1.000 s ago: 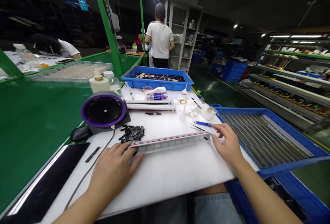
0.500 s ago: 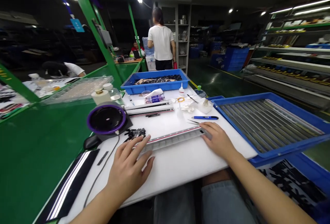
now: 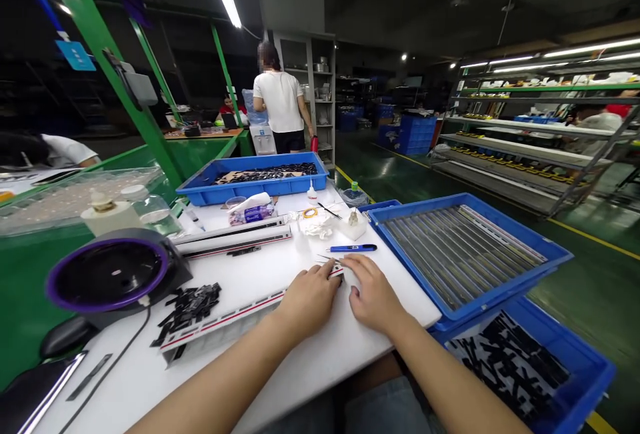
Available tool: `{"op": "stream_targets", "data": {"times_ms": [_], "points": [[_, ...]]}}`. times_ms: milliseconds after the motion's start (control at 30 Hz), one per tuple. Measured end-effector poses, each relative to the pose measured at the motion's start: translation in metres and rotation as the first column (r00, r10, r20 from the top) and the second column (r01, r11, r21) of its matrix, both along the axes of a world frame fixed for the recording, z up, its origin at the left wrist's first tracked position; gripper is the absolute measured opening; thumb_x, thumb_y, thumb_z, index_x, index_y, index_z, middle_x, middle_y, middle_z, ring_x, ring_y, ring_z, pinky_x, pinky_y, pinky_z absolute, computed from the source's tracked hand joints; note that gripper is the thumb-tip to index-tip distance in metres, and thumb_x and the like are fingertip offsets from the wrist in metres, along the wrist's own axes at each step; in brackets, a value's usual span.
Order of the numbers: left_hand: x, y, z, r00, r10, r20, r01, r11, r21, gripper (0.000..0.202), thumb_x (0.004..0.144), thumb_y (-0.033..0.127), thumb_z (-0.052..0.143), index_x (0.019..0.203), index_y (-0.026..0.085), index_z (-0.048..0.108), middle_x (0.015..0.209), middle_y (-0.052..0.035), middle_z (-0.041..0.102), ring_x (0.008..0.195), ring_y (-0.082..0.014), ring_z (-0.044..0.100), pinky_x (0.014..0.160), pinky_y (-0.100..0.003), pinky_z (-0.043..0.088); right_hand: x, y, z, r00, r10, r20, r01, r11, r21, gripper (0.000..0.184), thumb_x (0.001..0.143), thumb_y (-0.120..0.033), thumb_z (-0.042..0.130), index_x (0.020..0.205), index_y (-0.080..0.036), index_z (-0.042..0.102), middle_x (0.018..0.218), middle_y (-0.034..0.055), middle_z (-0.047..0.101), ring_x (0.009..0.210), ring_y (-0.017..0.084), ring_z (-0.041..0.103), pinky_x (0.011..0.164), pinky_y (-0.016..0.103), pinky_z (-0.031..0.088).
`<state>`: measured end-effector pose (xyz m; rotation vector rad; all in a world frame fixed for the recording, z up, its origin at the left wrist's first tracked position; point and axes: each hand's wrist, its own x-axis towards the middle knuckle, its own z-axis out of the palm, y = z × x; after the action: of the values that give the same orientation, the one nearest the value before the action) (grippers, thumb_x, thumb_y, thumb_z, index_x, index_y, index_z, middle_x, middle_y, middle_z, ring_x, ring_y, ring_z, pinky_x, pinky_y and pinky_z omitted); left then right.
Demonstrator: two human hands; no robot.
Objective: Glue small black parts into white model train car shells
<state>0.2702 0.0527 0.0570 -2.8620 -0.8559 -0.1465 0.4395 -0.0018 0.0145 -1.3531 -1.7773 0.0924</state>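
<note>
A long clear tray strip with a red stripe lies across the white table. My left hand rests on the strip's right end, fingers curled down over it. Beside it, my right hand lies on the table at the same end, fingers bent with their tips at the strip. A heap of small black parts sits just behind the strip's left part. A blue pen and thin tweezers lie just beyond my hands.
Purple-rimmed round device at left, with a cable. Two more long strips behind. Blue bin of black parts at the back, blue bin of long strips at right, another below. A person stands far back.
The view swung left. My left hand slid along the strip from its left end to its right end, meeting my right hand, which stayed at that end.
</note>
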Motion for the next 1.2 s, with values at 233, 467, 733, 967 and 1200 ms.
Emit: {"op": "stream_targets", "data": {"times_ms": [233, 467, 733, 967, 1200], "points": [[-0.053, -0.008, 0.015, 0.99, 0.138, -0.03, -0.136, 0.989, 0.056, 0.035, 0.089, 0.011, 0.039, 0.112, 0.018, 0.065, 0.141, -0.0151, 0.05, 0.111, -0.0304, 0.058, 0.086, -0.047, 0.052, -0.018, 0.064, 0.03, 0.974, -0.094, -0.208, 0.038, 0.966, -0.258, 0.043, 0.078, -0.017, 0.055, 0.121, -0.018, 0.057, 0.118, 0.01, 0.062, 0.106, 0.023, 0.059, 0.09, 0.038, 0.051], [-0.07, 0.01, 0.008, 0.982, 0.188, -0.033, -0.189, 0.982, -0.01, 0.034, 0.092, 0.016, 0.036, 0.107, 0.018, 0.067, 0.136, -0.0141, 0.055, 0.104, -0.0283, 0.061, 0.085, -0.046, 0.053, -0.058, 0.142, 0.03, 0.983, 0.01, -0.184, -0.081, 0.921, -0.382, 0.033, 0.071, -0.019, 0.07, 0.103, -0.013, 0.064, 0.103, 0.013, 0.068, 0.1, 0.029, 0.06, 0.092, 0.046, 0.045], [-0.075, 0.021, -0.003, 0.977, 0.199, 0.075, -0.183, 0.968, -0.173, 0.03, 0.09, 0.017, 0.043, 0.103, 0.023, 0.069, 0.144, -0.0067, 0.049, 0.12, -0.0275, 0.053, 0.093, -0.045, 0.05, -0.03, 0.1, 0.046, 0.528, 0.251, -0.811, -0.648, 0.737, -0.194, 0.055, 0.085, -0.041, 0.061, 0.134, -0.025, 0.044, 0.099, 0.003, 0.061, 0.08, 0.016, 0.062, 0.063, 0.027, 0.05], [-0.075, 0.023, -0.008, 0.967, 0.239, 0.087, -0.216, 0.952, -0.215, 0.029, 0.093, 0.021, 0.043, 0.105, 0.025, 0.069, 0.142, -0.0065, 0.051, 0.122, -0.0278, 0.053, 0.095, -0.047, 0.049, -0.022, 0.086, 0.05, 0.221, 0.122, -0.968, -0.569, 0.822, -0.026, 0.031, 0.072, -0.041, 0.066, 0.095, -0.026, 0.051, 0.062, -0.0054, 0.044, 0.046, 0.009, 0.026, 0.042, 0.022, 0.02], [-0.076, 0.023, -0.011, 0.975, 0.218, 0.044, -0.207, 0.961, -0.185, 0.031, 0.089, 0.017, 0.046, 0.111, 0.024, 0.068, 0.146, -0.0077, 0.047, 0.124, -0.0299, 0.051, 0.096, -0.049, 0.049, -0.028, 0.085, 0.046, 0.26, 0.086, -0.962, -0.457, 0.889, -0.044, 0.035, 0.079, -0.056, 0.061, 0.074, -0.021, 0.059, 0.049, -0.0079, 0.025, 0.041, 0.008, 0.019, 0.039, 0.023, 0.016]]}}
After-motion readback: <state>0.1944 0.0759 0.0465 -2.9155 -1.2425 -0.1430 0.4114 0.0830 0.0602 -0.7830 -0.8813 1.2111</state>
